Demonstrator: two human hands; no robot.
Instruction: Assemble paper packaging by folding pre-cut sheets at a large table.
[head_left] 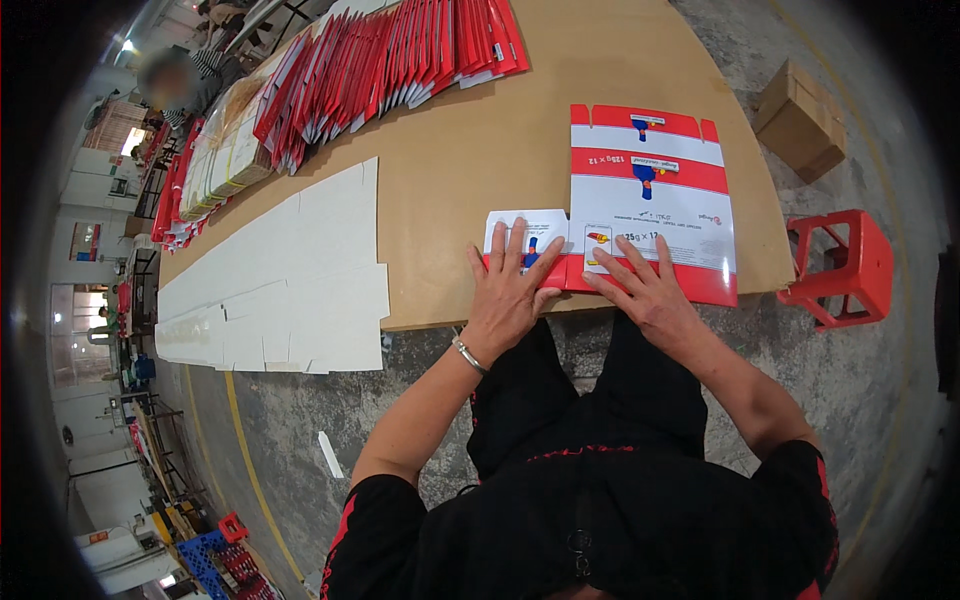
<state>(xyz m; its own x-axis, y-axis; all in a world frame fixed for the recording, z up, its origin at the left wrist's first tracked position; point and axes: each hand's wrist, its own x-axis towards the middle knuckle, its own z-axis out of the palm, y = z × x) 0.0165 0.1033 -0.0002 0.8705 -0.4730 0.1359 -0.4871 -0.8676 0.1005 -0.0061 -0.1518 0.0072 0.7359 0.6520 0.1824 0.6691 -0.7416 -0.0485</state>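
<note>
A flat red and white printed carton (pixel 690 205) lies at the table's near edge, slotted flaps at its far end. On its lower part rests my right hand (pixel 640 280), palm down with fingers spread. My left hand (pixel 512 285) lies spread on a smaller white and red printed panel (pixel 496 232) at the carton's left. Whether that panel is joined to the carton, I cannot tell, since my hands cover the lower edges. Neither hand grips anything.
Overlapping white cardboard sheets (pixel 300 270) lie on the left of the brown table (pixel 450 150). A row of folded red cartons (pixel 390 65) stands behind, beside a strapped bundle (pixel 225 155). At right are a red stool (pixel 850 270) and a brown box (pixel 800 120). Another person is far left.
</note>
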